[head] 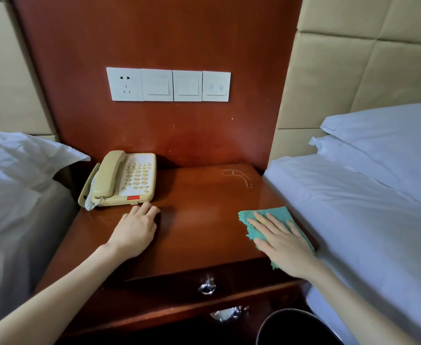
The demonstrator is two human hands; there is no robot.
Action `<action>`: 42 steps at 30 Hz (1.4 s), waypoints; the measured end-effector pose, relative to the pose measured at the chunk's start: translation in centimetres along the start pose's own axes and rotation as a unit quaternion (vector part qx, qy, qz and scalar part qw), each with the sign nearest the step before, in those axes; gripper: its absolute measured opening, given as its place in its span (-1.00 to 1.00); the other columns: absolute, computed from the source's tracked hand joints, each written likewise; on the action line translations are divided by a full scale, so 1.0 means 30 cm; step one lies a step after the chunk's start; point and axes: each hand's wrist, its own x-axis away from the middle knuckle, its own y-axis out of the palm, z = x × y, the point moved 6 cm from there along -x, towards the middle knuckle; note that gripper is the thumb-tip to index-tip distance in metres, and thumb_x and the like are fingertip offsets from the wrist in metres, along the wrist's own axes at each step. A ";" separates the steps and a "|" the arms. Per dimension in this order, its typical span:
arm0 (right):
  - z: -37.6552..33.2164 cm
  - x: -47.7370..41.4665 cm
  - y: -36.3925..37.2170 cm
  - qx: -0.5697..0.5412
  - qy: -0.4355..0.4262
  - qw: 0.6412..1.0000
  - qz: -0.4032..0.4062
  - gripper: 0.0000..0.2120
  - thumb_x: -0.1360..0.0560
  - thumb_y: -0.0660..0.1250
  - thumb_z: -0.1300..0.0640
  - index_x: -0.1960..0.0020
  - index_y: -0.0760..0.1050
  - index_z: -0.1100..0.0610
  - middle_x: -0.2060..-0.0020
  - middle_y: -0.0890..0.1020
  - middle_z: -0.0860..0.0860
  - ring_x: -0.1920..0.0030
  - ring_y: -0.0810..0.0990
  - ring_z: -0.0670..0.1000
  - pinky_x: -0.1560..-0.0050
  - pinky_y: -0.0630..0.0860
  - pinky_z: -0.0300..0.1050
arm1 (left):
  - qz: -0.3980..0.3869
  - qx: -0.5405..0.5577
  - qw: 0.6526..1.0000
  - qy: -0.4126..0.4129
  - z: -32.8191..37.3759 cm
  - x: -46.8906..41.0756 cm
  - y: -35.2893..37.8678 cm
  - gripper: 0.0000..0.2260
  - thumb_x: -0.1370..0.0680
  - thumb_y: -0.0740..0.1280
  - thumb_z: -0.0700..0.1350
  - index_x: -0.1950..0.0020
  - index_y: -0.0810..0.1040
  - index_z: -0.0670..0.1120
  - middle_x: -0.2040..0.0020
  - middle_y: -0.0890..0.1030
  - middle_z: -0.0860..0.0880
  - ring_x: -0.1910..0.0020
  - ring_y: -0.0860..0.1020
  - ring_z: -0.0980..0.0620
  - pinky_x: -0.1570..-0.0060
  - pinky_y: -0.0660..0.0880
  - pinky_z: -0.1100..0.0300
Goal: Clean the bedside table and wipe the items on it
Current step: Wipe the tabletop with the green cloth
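A reddish wooden bedside table [199, 195] stands between two beds. A beige corded telephone [122, 179] sits at its back left corner, handset on the cradle. My left hand [136, 231] rests flat on the tabletop just in front of the phone, fingers together, holding nothing. My right hand [283, 241] lies flat with spread fingers on a green cloth [278, 214], pressing it onto the table's front right corner. A whitish curved mark [239, 176] shows on the wood at the back right.
White-sheeted beds flank the table, one on the left [17, 200] and one on the right [369, 207]. A white socket and switch panel [168, 84] is on the wooden back wall. Below are a drawer knob [206, 287] and a dark bin [296, 327].
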 end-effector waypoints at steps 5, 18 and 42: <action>0.021 0.064 0.001 0.001 0.011 1.000 0.021 -0.49 -0.57 -0.17 -0.23 -0.49 -0.19 -0.29 -0.44 -0.22 -0.36 -0.50 -0.19 -0.22 -0.47 -0.23 -0.04 | -0.095 -0.129 0.987 0.002 0.131 -0.038 -0.014 -0.68 -0.53 0.15 -0.18 -0.29 0.32 -0.14 -0.25 0.36 -0.10 -0.26 0.37 -0.10 -0.17 0.37 0.06; 0.164 -0.109 0.006 -0.008 0.071 0.997 -0.027 -0.47 -0.59 -0.15 -0.19 -0.53 -0.16 -0.19 -0.54 -0.11 -0.21 -0.53 -0.17 -0.08 -0.49 -0.10 0.13 | -0.064 0.068 0.991 0.100 0.238 -0.189 0.062 -0.56 -0.61 0.09 0.11 -0.48 0.20 0.04 -0.51 0.18 0.03 -0.52 0.05 0.01 -0.43 0.12 0.06; 0.180 -0.851 0.016 -0.014 0.108 0.994 -0.021 -0.48 -0.62 -0.18 -0.13 -0.55 -0.08 -0.06 -0.56 -0.02 -0.06 -0.54 -0.08 0.07 -0.48 -0.07 0.25 | -0.029 0.091 0.991 0.093 0.207 -0.214 0.112 -0.60 -0.59 0.06 0.17 -0.40 0.28 0.10 -0.42 0.26 0.10 -0.39 0.20 0.06 -0.33 0.13 0.03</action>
